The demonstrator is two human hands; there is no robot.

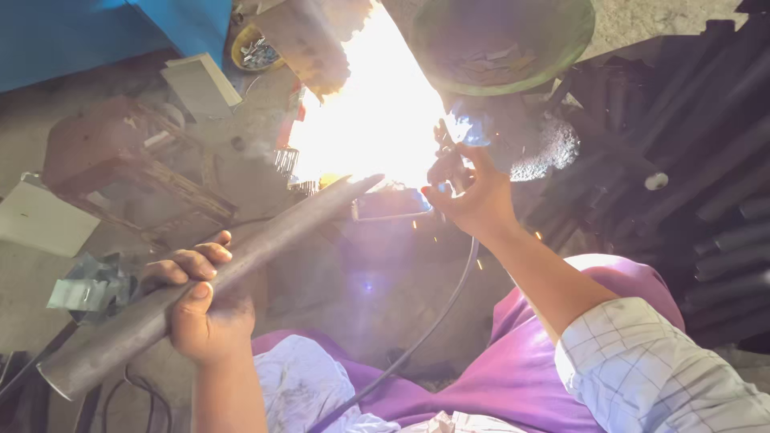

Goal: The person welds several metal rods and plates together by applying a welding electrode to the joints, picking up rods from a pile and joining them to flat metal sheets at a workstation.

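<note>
Left hand (pixel 196 301) wrapped tight round a long dull-grey steel pipe (pixel 241 261) running near-left to centre, far tip in white arc glare (pixel 377 120); right hand (pixel 473 196) closed on a welding holder (pixel 446 164), cable (pixel 433 321) trailing near.

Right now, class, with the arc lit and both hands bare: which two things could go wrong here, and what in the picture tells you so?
1. Sparks fly round the right hand holding the welding electrode holder; it is bare, so burns seem likely.
2. The left hand grips the metal pipe whose far end sits beside the arc glare; heat could travel along it, and the black cable crossing the lap could snag.
</note>
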